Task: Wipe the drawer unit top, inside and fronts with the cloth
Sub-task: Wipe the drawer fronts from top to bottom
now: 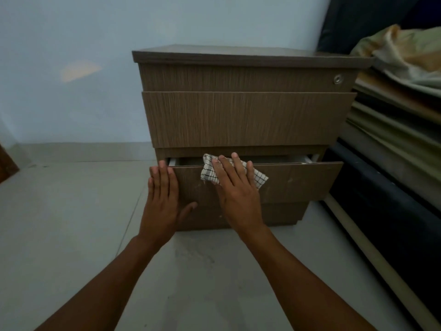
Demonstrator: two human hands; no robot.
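Observation:
A brown wood-grain drawer unit stands on the floor against the pale blue wall. Its lowest drawer is pulled out a little, with the white slide rails showing at both ends. A white checked cloth lies against the top of that drawer front. My right hand lies flat on the cloth and presses it to the front, fingers reaching the drawer's upper edge. My left hand rests flat and spread on the left end of the same drawer front, holding nothing. The two upper drawers are closed.
A bed with layered mattresses and crumpled bedding stands tight against the unit's right side. A round lock sits on the top drawer front. Grey tiled floor stretches to the left and in front.

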